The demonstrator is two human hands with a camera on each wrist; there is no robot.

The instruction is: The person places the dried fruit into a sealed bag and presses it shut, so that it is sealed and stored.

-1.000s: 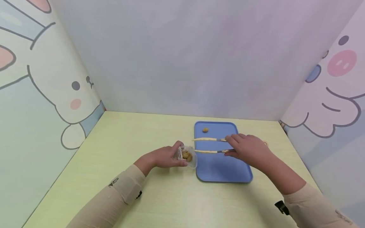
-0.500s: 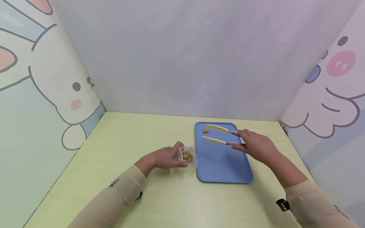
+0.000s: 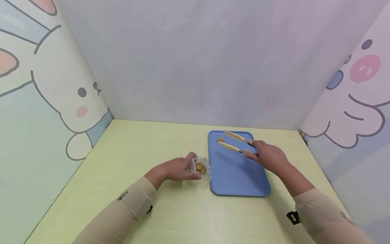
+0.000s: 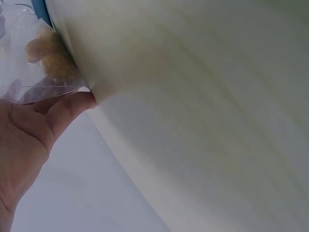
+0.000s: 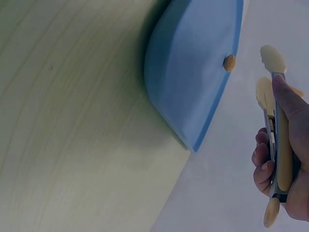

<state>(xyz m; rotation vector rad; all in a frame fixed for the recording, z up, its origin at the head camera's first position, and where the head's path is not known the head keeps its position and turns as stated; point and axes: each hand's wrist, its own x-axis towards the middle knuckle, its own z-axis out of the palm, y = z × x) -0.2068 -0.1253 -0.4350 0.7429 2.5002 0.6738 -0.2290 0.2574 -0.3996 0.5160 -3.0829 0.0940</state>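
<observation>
Walls: pale grey wall (image 3: 195,67) behind, a cartoon rabbit (image 3: 71,106) at left, a cartoon pig (image 3: 350,115) at right, round a light yellow table (image 3: 146,142).
Left hand, head view: the left hand (image 3: 178,169) stretched low across the table from a tan sleeve (image 3: 122,206), its thumb and fingers bent about a clear bag (image 3: 208,171) and gripping it.
Bag, head view: its loose end flared toward the blue tray (image 3: 237,176), just beside the left edge, with brownish pieces (image 3: 200,167) inside.
Right hand, head view: the right hand (image 3: 269,156) angled in over the tray's right side, fingers closed round the tongs (image 3: 231,147).
Tongs, head view: long axis slanting across the tray, parted cream tips pointing to the far left, near the lone piece (image 3: 220,139).
Left wrist view: the bag's underside and one digit along it; other fingers partly hidden.
Right wrist view: thumb and fingers on opposite handles, a cream tab (image 5: 271,212) at the tail; tips clear of the lone piece.
</observation>
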